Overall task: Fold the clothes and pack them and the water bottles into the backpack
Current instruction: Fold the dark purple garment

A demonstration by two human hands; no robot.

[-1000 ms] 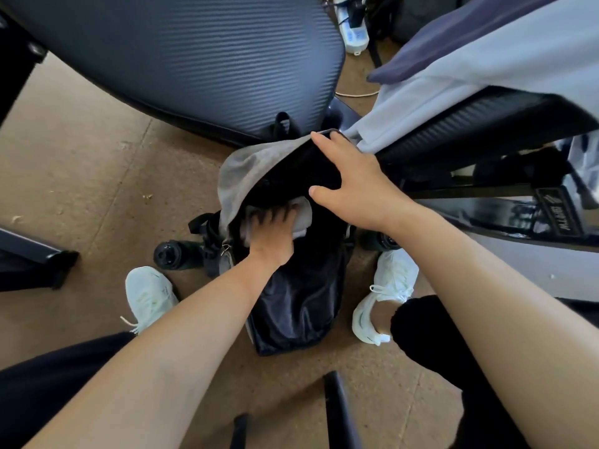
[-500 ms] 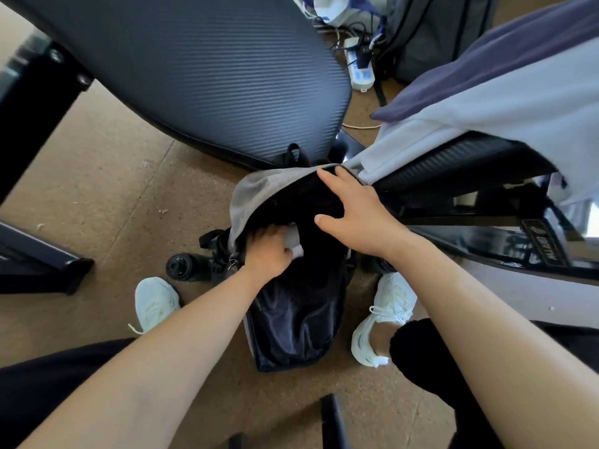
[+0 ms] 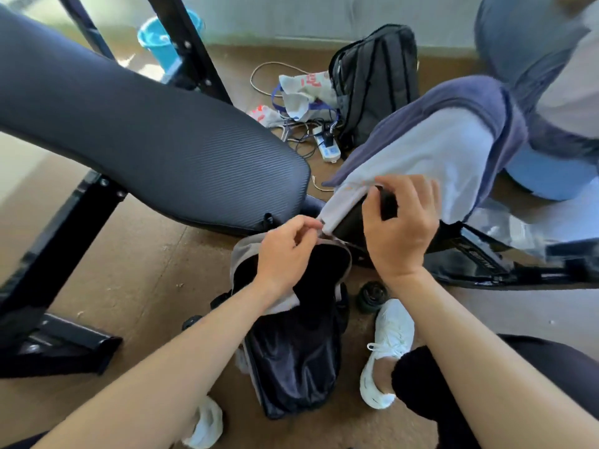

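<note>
**Taking the next garment from the chair**

The backpack (image 3: 291, 377) stands open on the floor (image 3: 146, 270) between the person's shoes. A light folded cloth (image 3: 287, 305) already lies in its mouth. The white garment (image 3: 437, 150) hangs over the front edge of a chair seat (image 3: 348, 223), on top of a purple garment (image 3: 453, 95).

The left hand (image 3: 285, 254) pinches the lowest corner of the white garment between thumb and fingertips, just above the backpack's rim. The right hand (image 3: 398, 228) has its fingers curled round the hem at the seat's edge.

I judge that the step in hand is fetching this garment for folding. The next move calls for drawing it off the seat with both hands, without pulling the purple garment along, and then folding it small enough for the opening. One water bottle (image 3: 372, 294) lies on the floor beside the right shoe, not yet packed.
</note>
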